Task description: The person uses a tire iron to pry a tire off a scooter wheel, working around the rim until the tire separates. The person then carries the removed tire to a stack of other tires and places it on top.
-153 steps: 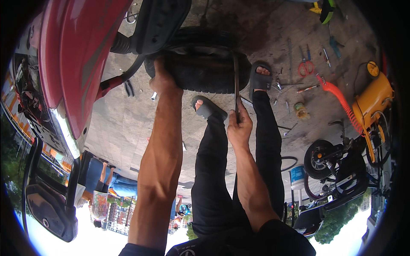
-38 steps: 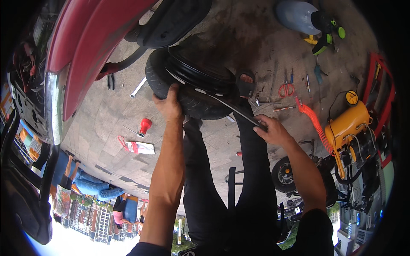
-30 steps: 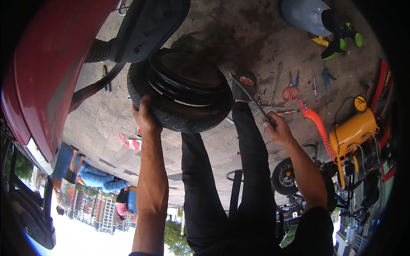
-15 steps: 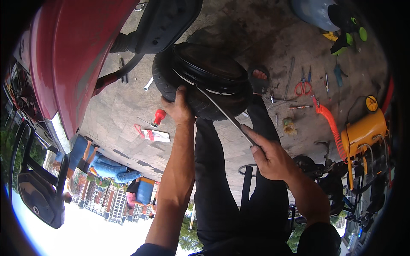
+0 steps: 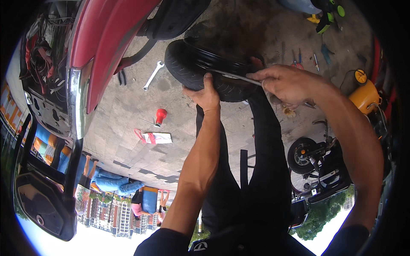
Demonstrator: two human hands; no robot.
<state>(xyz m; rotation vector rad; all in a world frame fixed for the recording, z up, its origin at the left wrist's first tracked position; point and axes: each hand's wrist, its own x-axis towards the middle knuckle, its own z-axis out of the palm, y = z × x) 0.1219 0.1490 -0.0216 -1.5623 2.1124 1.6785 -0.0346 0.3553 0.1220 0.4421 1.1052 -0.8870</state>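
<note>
A black tire (image 5: 180, 65) stands tilted in front of my legs, with a black wheel rim (image 5: 218, 59) seated in it. My left hand (image 5: 206, 96) grips the near side of the tire, its thumb up on the sidewall close to the lever's tip. My right hand (image 5: 290, 83) is wrapped round the other end of a long metal tire lever (image 5: 237, 77). The lever lies almost level across the wheel, its tip at the gap between tire and rim. Part of the rim's right side is hidden behind my right hand.
A red scooter body (image 5: 96, 47) leans in from the left. On the paving lie a wrench (image 5: 153, 76), a red-topped tool (image 5: 161, 115), a white packet (image 5: 157, 138) and pliers (image 5: 326, 54). To the right are a yellow air tank (image 5: 365, 97) and a small-wheeled vehicle (image 5: 302, 155).
My right hand has swung up and outward, turning the lever from a steep slant to nearly level. My left hand still grips the tire. The view has shifted, baring more of the wrench.
</note>
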